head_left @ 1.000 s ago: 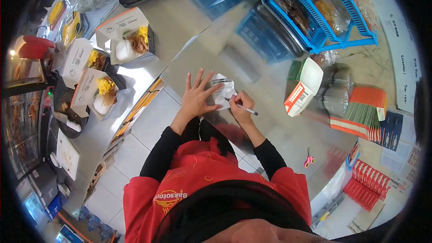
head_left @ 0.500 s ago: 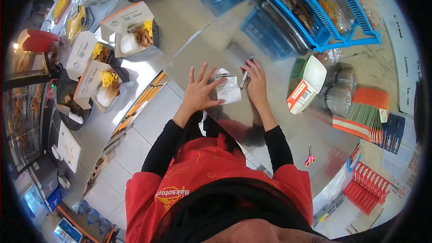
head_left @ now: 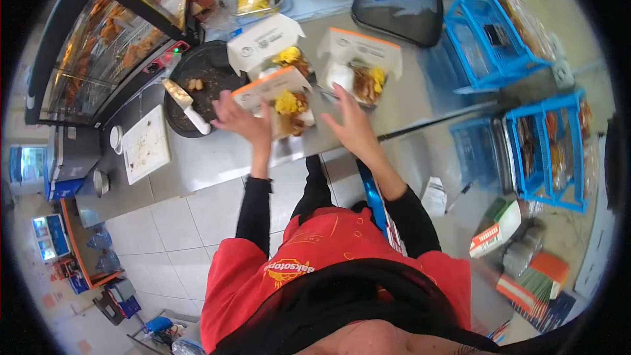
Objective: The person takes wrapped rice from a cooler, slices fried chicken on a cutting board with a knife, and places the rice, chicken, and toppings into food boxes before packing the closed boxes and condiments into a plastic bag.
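Three open food boxes stand on the metal counter, each with yellow shreds and brown meat inside: a front box, one behind it and a right one with a white mound of rice. At the left side of the front box is my left hand, fingers apart and slightly blurred. My right hand reaches between the front and right boxes, open, its fingertips close to the right box. Whether either hand touches a box I cannot tell. Neither holds anything.
A dark round pan with a cleaver lies left, beside a white cutting board. A heated display case stands beyond. On the right counter are a paper slip, a pen and blue baskets.
My body has turned left toward the food boxes. Both hands have left the paper slip, and the pen from near my right hand now lies on the right counter.
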Demonstrator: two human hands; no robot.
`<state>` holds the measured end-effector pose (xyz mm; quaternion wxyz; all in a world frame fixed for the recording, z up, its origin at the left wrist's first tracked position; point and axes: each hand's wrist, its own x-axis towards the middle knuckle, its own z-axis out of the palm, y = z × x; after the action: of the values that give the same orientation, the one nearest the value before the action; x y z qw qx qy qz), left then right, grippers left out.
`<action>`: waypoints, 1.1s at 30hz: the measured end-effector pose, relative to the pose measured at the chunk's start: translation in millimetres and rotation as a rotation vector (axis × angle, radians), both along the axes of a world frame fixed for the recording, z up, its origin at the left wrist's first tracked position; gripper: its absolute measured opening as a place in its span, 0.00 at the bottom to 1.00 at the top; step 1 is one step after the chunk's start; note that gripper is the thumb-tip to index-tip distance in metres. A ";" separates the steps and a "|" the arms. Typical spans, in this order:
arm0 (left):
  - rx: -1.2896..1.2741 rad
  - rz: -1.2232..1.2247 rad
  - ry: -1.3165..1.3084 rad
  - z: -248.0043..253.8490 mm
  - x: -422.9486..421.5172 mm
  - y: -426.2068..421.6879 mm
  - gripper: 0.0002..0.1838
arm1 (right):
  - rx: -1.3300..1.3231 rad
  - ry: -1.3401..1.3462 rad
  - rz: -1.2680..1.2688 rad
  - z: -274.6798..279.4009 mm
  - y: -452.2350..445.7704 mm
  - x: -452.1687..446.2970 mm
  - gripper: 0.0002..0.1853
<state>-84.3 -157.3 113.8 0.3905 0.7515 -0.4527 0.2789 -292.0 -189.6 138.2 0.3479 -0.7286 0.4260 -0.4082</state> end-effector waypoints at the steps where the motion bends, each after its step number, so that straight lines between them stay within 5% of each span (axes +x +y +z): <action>1: 0.037 0.112 -0.011 8.4 31.3 -3.6 0.41 | -0.008 0.005 0.016 -11.5 -17.3 23.6 0.24; 2: 0.030 0.130 -0.002 7.4 57.6 -1.8 0.41 | -0.099 0.139 -0.019 -22.2 -33.7 44.8 0.24; 4: 0.560 -0.062 0.114 0.6 95.0 7.8 0.38 | -0.196 0.275 -0.038 -23.0 -48.2 68.9 0.25; 5: 0.552 -0.136 0.020 -5.5 102.7 15.6 0.26 | -0.143 0.341 -0.035 -19.3 -47.2 70.7 0.23; 6: 0.549 -0.123 0.030 -12.4 110.1 19.5 0.26 | -0.091 0.408 -0.031 -14.3 -43.8 74.4 0.23; 8: 0.732 -0.299 0.514 -26.0 118.9 25.5 0.15 | 0.156 0.531 0.221 -3.2 -13.1 79.9 0.19; 11: 0.579 -0.256 0.370 -35.1 114.1 22.5 0.12 | -0.135 0.517 0.204 -52.1 9.9 97.2 0.16; 14: 0.537 -0.294 0.462 -35.6 116.2 15.9 0.11 | -0.084 0.459 0.194 -89.9 -1.3 94.9 0.12; 17: 0.580 -0.253 0.516 -40.8 114.8 14.0 0.11 | 0.195 0.349 0.081 -63.4 -4.1 82.0 0.09; 24: 0.658 -0.242 0.528 -40.2 117.8 14.3 0.12 | 0.206 0.157 0.159 -35.1 -9.7 92.5 0.11; 26: 0.695 -0.267 0.570 -35.1 116.7 19.2 0.12 | 0.008 0.100 -0.285 -36.3 -15.3 97.3 0.15; 28: 0.701 -0.276 0.590 -31.7 110.8 26.2 0.11 | 0.012 0.077 -0.318 -50.5 -40.1 93.6 0.18; 30: 0.704 -0.288 0.608 -40.9 108.1 36.4 0.12 | -0.062 0.274 -0.032 -69.0 -63.4 76.2 0.16; 31: 0.578 -0.394 0.588 -60.0 109.0 44.4 0.15 | 0.134 0.273 0.104 -71.8 -66.4 67.8 0.15; 33: 0.478 -0.510 0.659 -76.5 102.9 57.0 0.24 | 0.101 0.255 0.131 -79.7 -61.3 63.3 0.15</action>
<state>18.6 -100.3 37.3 0.3853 0.7336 -0.5263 -0.1907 -228.6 -250.9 58.5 0.3529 -0.7824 0.4383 -0.2668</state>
